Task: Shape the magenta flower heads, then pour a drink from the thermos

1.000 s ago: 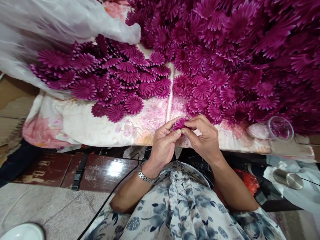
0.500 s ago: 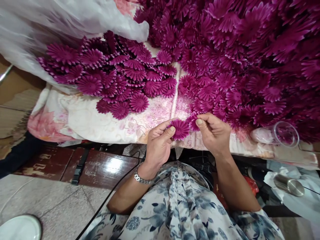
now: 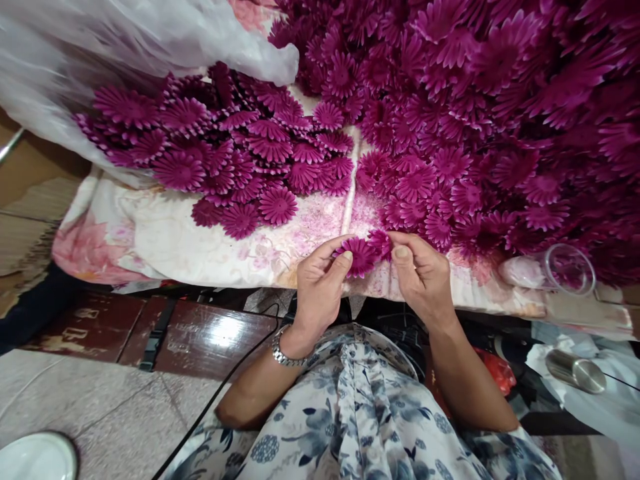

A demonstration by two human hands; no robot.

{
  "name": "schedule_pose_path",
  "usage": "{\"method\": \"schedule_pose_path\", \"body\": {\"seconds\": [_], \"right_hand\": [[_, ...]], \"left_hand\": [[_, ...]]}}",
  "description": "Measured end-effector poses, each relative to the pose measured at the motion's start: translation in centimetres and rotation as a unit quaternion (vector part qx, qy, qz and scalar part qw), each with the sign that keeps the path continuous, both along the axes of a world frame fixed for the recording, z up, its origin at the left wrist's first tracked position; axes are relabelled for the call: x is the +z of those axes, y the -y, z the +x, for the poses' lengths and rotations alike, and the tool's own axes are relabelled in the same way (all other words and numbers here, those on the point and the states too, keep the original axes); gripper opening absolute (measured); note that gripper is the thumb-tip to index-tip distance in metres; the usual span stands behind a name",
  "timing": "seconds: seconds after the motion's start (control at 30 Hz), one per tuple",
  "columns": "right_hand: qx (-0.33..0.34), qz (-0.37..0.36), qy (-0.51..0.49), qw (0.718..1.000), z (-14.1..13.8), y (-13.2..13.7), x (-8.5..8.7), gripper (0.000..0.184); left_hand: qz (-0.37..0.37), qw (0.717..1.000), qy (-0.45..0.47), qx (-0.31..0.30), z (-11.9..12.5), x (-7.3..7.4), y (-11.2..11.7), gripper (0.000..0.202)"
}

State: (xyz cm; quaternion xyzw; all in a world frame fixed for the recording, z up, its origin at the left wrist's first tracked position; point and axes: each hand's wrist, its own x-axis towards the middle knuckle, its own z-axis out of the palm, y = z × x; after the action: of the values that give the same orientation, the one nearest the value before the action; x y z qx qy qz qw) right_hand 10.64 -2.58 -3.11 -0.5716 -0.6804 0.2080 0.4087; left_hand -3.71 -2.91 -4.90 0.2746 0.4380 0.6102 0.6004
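Note:
Between the thumb and fingers of my left hand (image 3: pixel 323 277) is a purple artificial flower head (image 3: pixel 361 257), its face turned up toward me. A second purple flower head (image 3: pixel 380 243) overlaps its upper right edge. My right hand (image 3: pixel 423 273) is closed at that second flower, the index fingertip on its edge and the thumb just below. Its remaining fingers are curled in, and their exact grip is partly hidden. Both hands are above the front edge of the cloth-covered table (image 3: pixel 200 247).
A loose group of purple flower heads (image 3: pixel 270 147) lies at the left, partly beneath a clear plastic bag (image 3: pixel 150 40). A much larger heap (image 3: pixel 450 133) covers the right side. Near the front right, a clear plastic cup (image 3: pixel 570 270) lies on its side. A metal cylinder (image 3: pixel 575 371) is lower right.
My right hand has moved slightly left, bringing the second flower against the one in my left hand. The right thumb has shifted off the flower's edge. My left hand has barely moved.

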Motion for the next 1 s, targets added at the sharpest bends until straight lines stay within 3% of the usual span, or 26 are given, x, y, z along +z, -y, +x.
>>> {"method": "schedule_pose_path", "body": {"seconds": [0.1, 0.23, 0.33, 0.43, 0.57, 0.8, 0.9, 1.0], "right_hand": [[0.028, -0.012, 0.004, 1.0, 0.1, 0.2, -0.1, 0.035], [0.03, -0.047, -0.037, 0.998, 0.2, 0.2, -0.4, 0.025], [0.019, -0.075, -0.067, 0.995, 0.3, 0.3, -0.4, 0.023], [0.002, -0.084, -0.074, 0.994, 0.4, 0.4, -0.3, 0.02], [-0.02, -0.078, -0.071, 0.994, 0.3, 0.4, -0.3, 0.014], [-0.039, -0.004, -0.005, 0.999, -0.5, 0.5, 0.0, 0.007], [-0.019, 0.055, 0.055, 0.997, -0.8, 0.2, 0.3, 0.005], [-0.029, 0.126, 0.113, 0.985, -0.5, -1.1, 0.4, 0.01]], "left_hand": [[0.01, 1.0, -0.014, -0.009, -0.1, -0.1, 0.1, 0.018], [-0.003, 1.0, 0.007, -0.028, -0.2, 0.2, 0.3, 0.018], [-0.017, 1.0, 0.014, -0.008, -0.5, 0.4, 0.2, 0.014], [-0.001, 0.999, -0.031, 0.031, -0.8, 0.2, 0.1, 0.02], [0.081, 0.987, -0.128, 0.044, -1.4, 0.0, 0.4, 0.02], [0.174, 0.928, -0.314, -0.102, -1.3, 1.8, 1.0, 0.016], [0.178, 0.918, -0.34, -0.101, -1.0, 1.9, 0.7, 0.006], [0.15, 0.933, -0.32, -0.068, -1.5, 1.4, 0.3, 0.016]]}}
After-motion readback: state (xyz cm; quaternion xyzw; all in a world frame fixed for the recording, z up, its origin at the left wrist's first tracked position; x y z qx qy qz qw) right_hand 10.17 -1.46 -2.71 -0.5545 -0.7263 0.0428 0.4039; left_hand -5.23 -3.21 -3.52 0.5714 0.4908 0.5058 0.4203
